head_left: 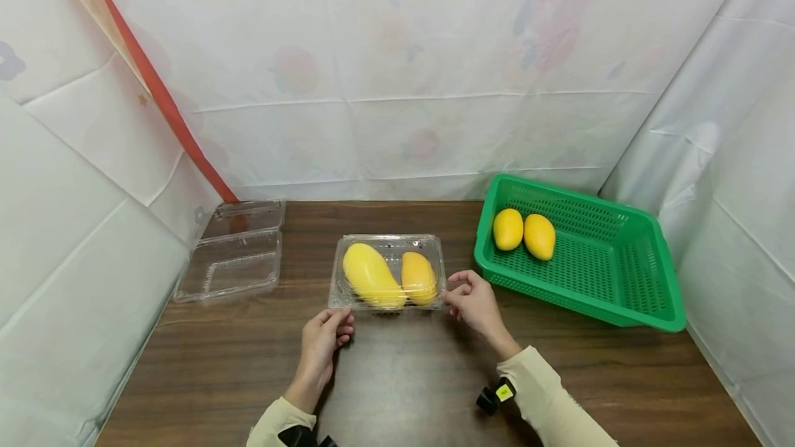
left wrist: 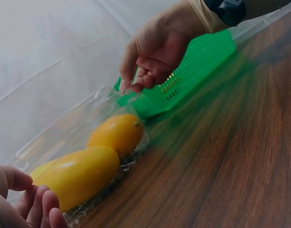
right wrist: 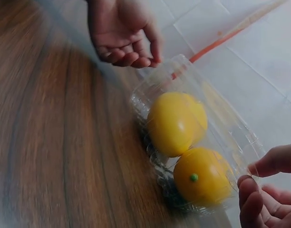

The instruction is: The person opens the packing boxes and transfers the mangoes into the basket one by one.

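A clear plastic clamshell box (head_left: 391, 245) stands mid-table with its lid over two yellow mangoes. The larger mango (head_left: 371, 274) lies on the left, the smaller, more orange mango (head_left: 419, 277) on the right. At the near left corner, my left hand (head_left: 321, 347) pinches the lid's edge between thumb and index finger. My right hand (head_left: 477, 305) does the same at the near right corner, seen close in the right wrist view, where its fingers (right wrist: 252, 202) curl below the lid edge. Whether the lid is fully pressed down, I cannot tell.
To the right stands a green plastic basket (head_left: 646, 302) with two more mangoes (head_left: 508, 229) at its left end. Another clear clamshell box (head_left: 239, 264) lies opened out at the back left. White cloth (head_left: 385, 88) hangs behind and along both sides of the wooden table (head_left: 397, 385).
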A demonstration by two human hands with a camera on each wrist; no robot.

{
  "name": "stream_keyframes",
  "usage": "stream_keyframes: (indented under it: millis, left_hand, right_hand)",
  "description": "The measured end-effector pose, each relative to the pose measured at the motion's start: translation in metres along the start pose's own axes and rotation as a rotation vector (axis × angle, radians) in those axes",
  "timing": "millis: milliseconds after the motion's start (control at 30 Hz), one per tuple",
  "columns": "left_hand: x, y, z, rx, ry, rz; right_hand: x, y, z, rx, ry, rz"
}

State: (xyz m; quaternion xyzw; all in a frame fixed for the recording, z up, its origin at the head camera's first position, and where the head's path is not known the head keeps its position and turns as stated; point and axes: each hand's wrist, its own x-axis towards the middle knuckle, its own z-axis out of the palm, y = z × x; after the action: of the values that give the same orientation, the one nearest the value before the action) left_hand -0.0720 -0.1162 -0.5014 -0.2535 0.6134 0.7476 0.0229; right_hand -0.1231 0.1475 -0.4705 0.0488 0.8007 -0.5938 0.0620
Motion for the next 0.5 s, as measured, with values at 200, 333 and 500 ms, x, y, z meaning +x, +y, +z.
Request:
stream_keyframes:
  millis: [200,333,500]
  left_hand:
    - [0.001,0.002,-0.001,0.011,0.000,-0.002]
    - [0.000,0.003,-0.001,0.017,-0.001,-0.007]
    - [-0.001,0.004,0.000,0.017,-0.002,-0.010]
  right_hand:
    - [-0.005,0.002,0.003,-0.212,0.057,-0.235]
    - [-0.009,0.004,0.005,-0.355,0.077,-0.377]
    - [-0.013,0.005,0.008,-0.554,0.119,-0.539]
